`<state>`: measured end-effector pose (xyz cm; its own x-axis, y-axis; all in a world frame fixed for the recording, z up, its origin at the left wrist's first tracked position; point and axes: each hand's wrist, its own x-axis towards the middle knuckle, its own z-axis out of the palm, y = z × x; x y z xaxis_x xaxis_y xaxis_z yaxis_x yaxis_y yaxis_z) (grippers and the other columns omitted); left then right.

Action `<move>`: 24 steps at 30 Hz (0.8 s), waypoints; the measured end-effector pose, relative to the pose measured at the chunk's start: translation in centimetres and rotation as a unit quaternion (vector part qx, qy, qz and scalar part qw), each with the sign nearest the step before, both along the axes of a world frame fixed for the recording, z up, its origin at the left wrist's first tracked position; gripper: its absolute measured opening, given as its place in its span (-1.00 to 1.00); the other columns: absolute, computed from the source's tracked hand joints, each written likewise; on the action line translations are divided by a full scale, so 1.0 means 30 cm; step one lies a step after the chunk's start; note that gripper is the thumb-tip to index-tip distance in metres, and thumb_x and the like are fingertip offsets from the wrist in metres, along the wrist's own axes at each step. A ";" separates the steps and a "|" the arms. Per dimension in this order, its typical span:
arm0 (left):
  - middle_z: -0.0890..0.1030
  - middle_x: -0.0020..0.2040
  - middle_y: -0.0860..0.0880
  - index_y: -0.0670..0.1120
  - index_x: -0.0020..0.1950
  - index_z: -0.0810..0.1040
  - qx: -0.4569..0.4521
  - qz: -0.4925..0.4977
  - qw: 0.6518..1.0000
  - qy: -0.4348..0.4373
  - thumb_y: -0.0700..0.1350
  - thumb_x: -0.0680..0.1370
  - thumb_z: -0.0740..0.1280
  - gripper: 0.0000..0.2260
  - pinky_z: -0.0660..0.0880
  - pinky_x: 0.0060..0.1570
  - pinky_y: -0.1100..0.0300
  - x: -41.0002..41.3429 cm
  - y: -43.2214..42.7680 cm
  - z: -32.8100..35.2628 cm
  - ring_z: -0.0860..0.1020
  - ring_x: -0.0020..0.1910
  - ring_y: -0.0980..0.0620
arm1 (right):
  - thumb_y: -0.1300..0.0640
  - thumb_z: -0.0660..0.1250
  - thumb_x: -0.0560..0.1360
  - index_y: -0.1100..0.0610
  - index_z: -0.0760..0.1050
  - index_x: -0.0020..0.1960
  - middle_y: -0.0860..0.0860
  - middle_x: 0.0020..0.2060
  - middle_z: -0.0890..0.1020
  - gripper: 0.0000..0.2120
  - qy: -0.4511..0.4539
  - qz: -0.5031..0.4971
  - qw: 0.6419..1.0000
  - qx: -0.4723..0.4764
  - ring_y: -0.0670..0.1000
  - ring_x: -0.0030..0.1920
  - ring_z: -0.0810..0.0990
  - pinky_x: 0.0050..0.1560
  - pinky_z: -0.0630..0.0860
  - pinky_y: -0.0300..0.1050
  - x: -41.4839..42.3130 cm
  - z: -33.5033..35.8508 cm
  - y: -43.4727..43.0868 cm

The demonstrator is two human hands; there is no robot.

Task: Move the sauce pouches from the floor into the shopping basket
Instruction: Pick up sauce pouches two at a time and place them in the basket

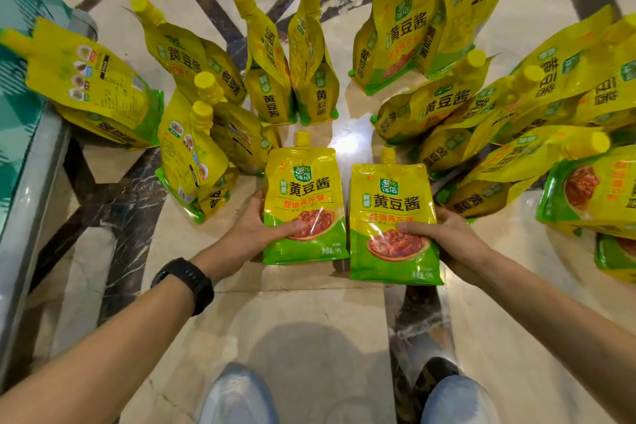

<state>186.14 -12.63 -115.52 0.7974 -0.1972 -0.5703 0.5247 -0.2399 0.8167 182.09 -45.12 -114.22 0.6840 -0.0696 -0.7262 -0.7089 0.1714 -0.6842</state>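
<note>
Two yellow-and-green sauce pouches with yellow screw caps are held upright in front of me. My left hand grips the left pouch by its left edge, thumb across the front. My right hand grips the right pouch by its right edge, thumb on the front. Several more pouches of the same kind stand or lean on the marble floor in an arc around them. No shopping basket can be seen.
A metal-framed shelf or counter with a green top runs along the left edge, one pouch leaning on it. A heap of fallen pouches fills the right side. My two shoes stand on the floor below.
</note>
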 end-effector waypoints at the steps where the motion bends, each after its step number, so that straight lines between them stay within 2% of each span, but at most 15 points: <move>1: 0.66 0.19 0.09 0.16 0.37 0.34 -0.007 0.000 1.000 0.000 0.13 0.13 0.66 -0.12 0.62 0.03 0.17 0.002 -0.005 0.004 0.67 0.11 0.12 | 0.28 0.54 0.25 0.26 0.55 0.20 0.16 0.01 0.72 -0.48 0.010 -0.010 1.000 0.016 0.12 -0.06 0.73 -0.10 0.68 -0.06 0.000 0.000 0.001; 3: 0.67 0.20 0.05 0.16 0.38 0.36 -0.022 -0.017 1.000 0.010 0.09 0.13 0.64 -0.13 0.63 0.07 0.11 0.007 -0.009 0.014 0.67 0.13 0.08 | 0.25 0.53 0.25 0.21 0.60 0.13 0.15 0.00 0.73 -0.55 0.020 -0.019 0.999 0.029 0.11 -0.09 0.73 -0.10 0.67 -0.05 0.000 -0.001 0.003; 5: 0.66 0.23 0.02 0.14 0.42 0.36 -0.029 -0.046 0.998 0.024 0.06 0.16 0.64 -0.13 0.61 0.13 0.06 0.010 -0.010 0.019 0.65 0.18 0.03 | 0.20 0.55 0.22 0.21 0.62 0.12 0.17 0.00 0.73 -0.53 0.025 -0.034 0.999 0.025 0.15 -0.05 0.72 -0.04 0.66 0.01 0.000 -0.004 0.011; 9: 0.67 0.22 0.02 0.15 0.39 0.40 -0.027 -0.050 0.997 0.044 0.02 0.16 0.71 -0.14 0.60 0.13 0.09 0.011 -0.024 0.020 0.65 0.19 0.02 | 0.22 0.52 0.34 0.23 0.61 0.16 0.19 0.02 0.72 -0.60 0.041 -0.061 0.996 0.056 0.14 -0.10 0.73 -0.06 0.68 0.06 -0.001 -0.005 0.025; 13: 0.71 0.15 0.03 0.09 0.35 0.46 -0.029 0.017 0.996 0.077 0.23 -0.06 0.71 0.01 0.62 0.09 0.00 0.000 -0.046 0.012 0.69 0.11 0.01 | 0.23 0.55 0.27 0.18 0.45 0.32 0.16 0.12 0.69 -0.36 0.021 -0.054 0.994 0.090 0.21 0.10 0.68 0.13 0.60 0.19 -0.014 0.006 0.030; 17: 0.71 0.13 -0.02 -0.05 0.36 0.48 0.018 0.045 0.998 0.045 0.20 -0.02 0.70 0.00 0.63 -0.03 0.13 -0.011 -0.055 -0.005 0.71 0.05 0.02 | 0.22 0.59 0.20 0.17 0.39 0.36 0.14 0.12 0.69 -0.22 0.023 -0.013 0.996 0.081 0.17 0.09 0.69 0.00 0.65 0.07 -0.018 0.009 0.040; 20: 0.72 0.10 -0.01 -0.02 0.31 0.52 0.030 0.055 0.996 0.065 0.15 0.00 0.67 -0.09 0.64 0.00 0.06 -0.018 -0.049 -0.003 0.72 0.01 0.01 | 0.26 0.56 0.21 0.15 0.41 0.36 0.14 0.10 0.70 -0.25 0.035 -0.015 0.996 0.085 0.17 0.05 0.70 -0.13 0.67 0.02 -0.033 0.001 0.055; 24: 0.72 0.10 0.00 0.00 0.33 0.51 0.024 0.046 0.995 0.081 0.11 0.04 0.71 -0.11 0.64 0.01 0.04 -0.040 -0.045 0.007 0.71 0.02 0.00 | 0.30 0.52 0.26 0.10 0.39 0.38 0.12 0.15 0.68 -0.27 0.032 -0.008 0.995 0.099 0.17 0.10 0.68 -0.03 0.67 0.06 -0.050 -0.003 0.057</move>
<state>184.95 -13.97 -115.33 0.7073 -0.0970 -0.7002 0.6707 -0.2206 0.7081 180.59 -43.40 -114.31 0.6362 0.0683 -0.7685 -0.7455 0.3108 -0.5895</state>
